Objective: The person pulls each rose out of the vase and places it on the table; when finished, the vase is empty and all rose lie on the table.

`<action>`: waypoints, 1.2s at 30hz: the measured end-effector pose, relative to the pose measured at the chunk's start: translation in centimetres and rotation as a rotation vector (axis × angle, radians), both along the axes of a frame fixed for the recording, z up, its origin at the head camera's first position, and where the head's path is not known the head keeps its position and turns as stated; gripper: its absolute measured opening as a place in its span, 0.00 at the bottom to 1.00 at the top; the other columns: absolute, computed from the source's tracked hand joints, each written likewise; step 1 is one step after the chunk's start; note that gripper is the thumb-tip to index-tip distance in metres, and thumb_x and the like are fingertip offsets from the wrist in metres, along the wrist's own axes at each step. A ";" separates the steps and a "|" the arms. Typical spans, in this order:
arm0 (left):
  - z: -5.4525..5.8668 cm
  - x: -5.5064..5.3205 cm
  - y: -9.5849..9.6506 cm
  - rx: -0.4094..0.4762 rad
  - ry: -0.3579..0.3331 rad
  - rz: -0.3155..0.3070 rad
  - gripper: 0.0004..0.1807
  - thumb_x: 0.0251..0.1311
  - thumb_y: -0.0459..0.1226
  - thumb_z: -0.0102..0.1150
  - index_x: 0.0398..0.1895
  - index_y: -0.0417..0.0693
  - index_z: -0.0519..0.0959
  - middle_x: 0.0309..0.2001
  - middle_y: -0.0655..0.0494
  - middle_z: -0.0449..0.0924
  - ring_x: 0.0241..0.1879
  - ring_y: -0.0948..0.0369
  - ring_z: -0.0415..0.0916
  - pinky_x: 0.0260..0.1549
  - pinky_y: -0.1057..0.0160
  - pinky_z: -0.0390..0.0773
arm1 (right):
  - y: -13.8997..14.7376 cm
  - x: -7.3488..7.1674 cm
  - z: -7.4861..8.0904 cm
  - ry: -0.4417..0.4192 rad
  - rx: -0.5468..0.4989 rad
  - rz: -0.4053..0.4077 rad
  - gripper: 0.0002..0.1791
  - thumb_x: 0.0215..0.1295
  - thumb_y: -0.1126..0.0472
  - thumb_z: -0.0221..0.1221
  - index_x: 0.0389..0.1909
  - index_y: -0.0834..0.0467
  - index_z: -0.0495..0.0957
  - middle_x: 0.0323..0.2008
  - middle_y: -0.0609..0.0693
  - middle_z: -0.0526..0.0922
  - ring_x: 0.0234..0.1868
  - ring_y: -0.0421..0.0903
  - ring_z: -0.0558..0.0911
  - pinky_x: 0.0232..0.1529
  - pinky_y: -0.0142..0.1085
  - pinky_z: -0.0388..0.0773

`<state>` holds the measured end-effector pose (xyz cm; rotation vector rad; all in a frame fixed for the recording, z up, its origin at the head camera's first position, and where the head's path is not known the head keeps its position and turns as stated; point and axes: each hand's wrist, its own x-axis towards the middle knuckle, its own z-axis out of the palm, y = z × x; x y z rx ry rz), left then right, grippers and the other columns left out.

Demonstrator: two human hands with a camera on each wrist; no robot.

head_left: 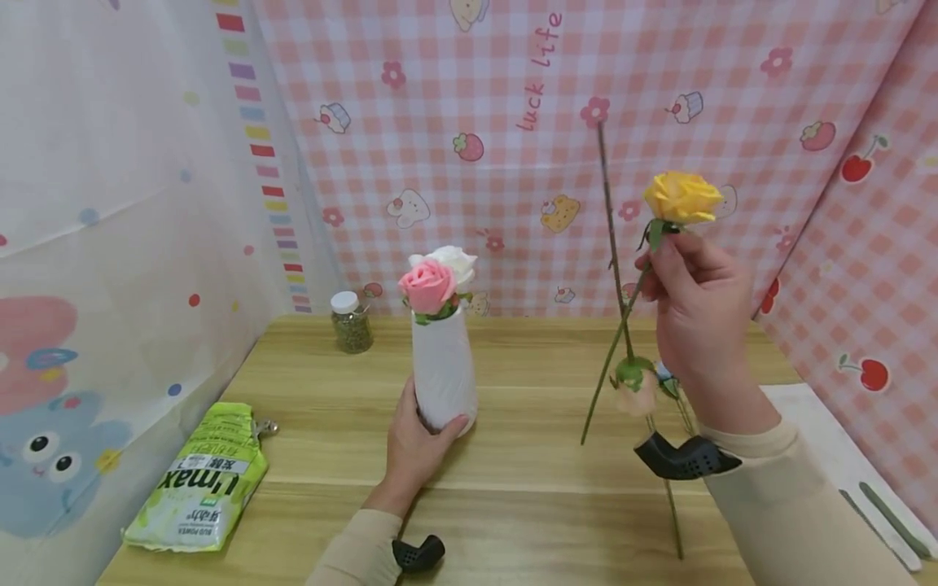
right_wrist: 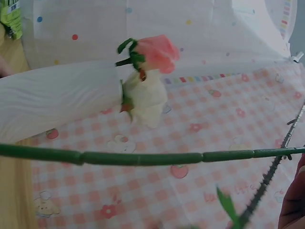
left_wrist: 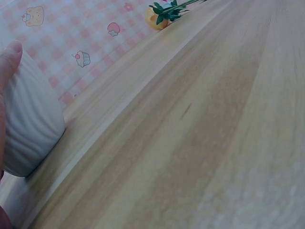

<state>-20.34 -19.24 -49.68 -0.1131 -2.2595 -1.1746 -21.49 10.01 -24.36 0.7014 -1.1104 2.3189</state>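
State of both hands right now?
Left hand: holding the vase near its base.
Right hand: pinching the yellow rose below its bloom.

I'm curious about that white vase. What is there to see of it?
The white vase is tall, with wavy ridges over its side; it looks ceramic, though the pictures can't confirm that. It stands roughly upright on the wooden table. A pink rose and a white rose sit just above its mouth, against its rim. The left hand grips it near the base.
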 end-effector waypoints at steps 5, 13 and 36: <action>0.0 0.0 0.0 -0.004 0.004 0.004 0.53 0.45 0.58 0.71 0.73 0.57 0.56 0.58 0.52 0.72 0.54 0.54 0.72 0.50 0.50 0.72 | 0.2 0.0 -2.4 -0.110 0.112 -0.060 0.04 0.60 0.71 0.62 0.32 0.71 0.82 0.24 0.56 0.81 0.20 0.45 0.76 0.24 0.30 0.74; 0.0 0.0 0.1 0.006 0.006 0.000 0.53 0.44 0.58 0.71 0.73 0.58 0.56 0.59 0.52 0.71 0.55 0.54 0.72 0.50 0.50 0.72 | 0.7 -0.4 -6.8 -0.272 0.417 -0.153 0.07 0.62 0.66 0.63 0.33 0.68 0.82 0.23 0.50 0.84 0.18 0.41 0.75 0.24 0.29 0.74; 0.0 0.0 0.0 0.002 -0.032 0.003 0.53 0.45 0.60 0.70 0.74 0.56 0.55 0.61 0.51 0.70 0.57 0.54 0.71 0.53 0.50 0.71 | 2.4 -1.5 -14.6 -0.656 0.905 0.017 0.18 0.66 0.56 0.61 0.43 0.70 0.77 0.30 0.52 0.81 0.22 0.41 0.78 0.27 0.37 0.79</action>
